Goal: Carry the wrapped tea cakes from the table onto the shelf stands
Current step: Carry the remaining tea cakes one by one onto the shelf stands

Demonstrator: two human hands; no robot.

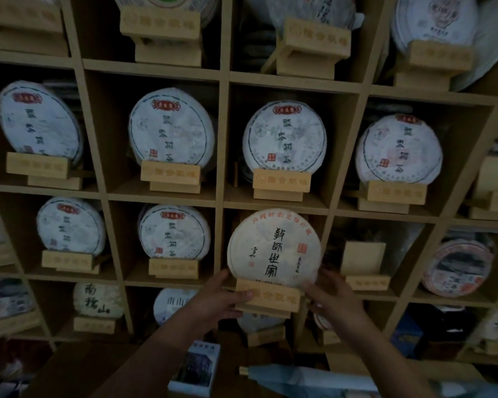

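A cream wrapped tea cake (273, 248) with black calligraphy stands upright in a wooden stand (268, 295), held in front of the lower middle cubby of the shelf (222, 202). My left hand (219, 300) grips the stand's left end, thumb across its front and fingers reaching up by the cake's lower left edge. My right hand (334, 294) holds the cake's lower right edge, beside the stand's right end. I cannot tell whether the stand rests on the shelf board.
Neighbouring cubbies hold blue-white wrapped cakes on stands (171, 130). The cubby to the right has a bare stand (364, 265), and another bare stand (495, 182) sits far right. Below, a small box (194, 369) and pale blue paper (299, 377) lie on the table.
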